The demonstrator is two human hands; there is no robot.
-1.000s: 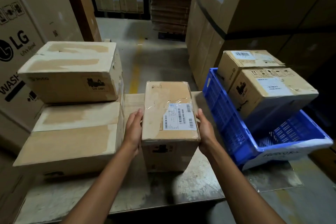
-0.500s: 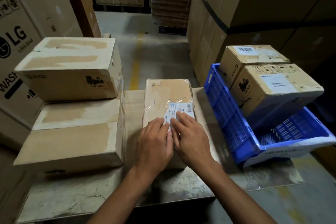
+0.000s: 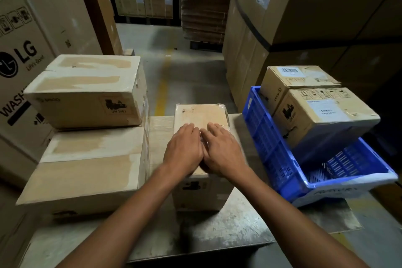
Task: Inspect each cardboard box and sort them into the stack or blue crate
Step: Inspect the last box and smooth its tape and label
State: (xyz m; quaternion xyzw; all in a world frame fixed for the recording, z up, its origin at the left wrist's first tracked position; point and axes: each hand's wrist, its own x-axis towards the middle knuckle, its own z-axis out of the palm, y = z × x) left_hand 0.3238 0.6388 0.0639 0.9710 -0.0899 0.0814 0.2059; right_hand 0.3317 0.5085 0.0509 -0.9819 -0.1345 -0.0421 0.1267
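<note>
Pressing down on the middle cardboard box (image 3: 201, 115), the left hand (image 3: 183, 151) and right hand (image 3: 224, 152) lie palm-down side by side, thumbs touching, fingers straight and spread over its top. Neither grips anything. The box is an upright brown block with a glossy, film-wrapped top. It stands at the centre of a scuffed, dull grey metal table (image 3: 217, 230), with its far end at the table's back edge.

Bare metal runs from the box's front face to the table's near edge. A narrow strip of tabletop separates the box from the stack on its left, and a wider one opens toward the crate on its right.

The stack is two broad, flat cartons. The upper carton (image 3: 87, 91) has pale whitish patches on its lid and a "UN 3481" mark on its front. The lower carton (image 3: 87, 169) is wider and sticks out toward me beneath it.

The blue crate (image 3: 267, 150) is slotted plastic and sits askew, its near corner jutting past the table's right edge. Two cartons fill its far end, a labelled near one (image 3: 324, 115) and another (image 3: 298, 76) just behind it. The crate's ribbed floor shows at the near end.

A tall LG carton (image 3: 19, 61) stands at the far left.
</note>
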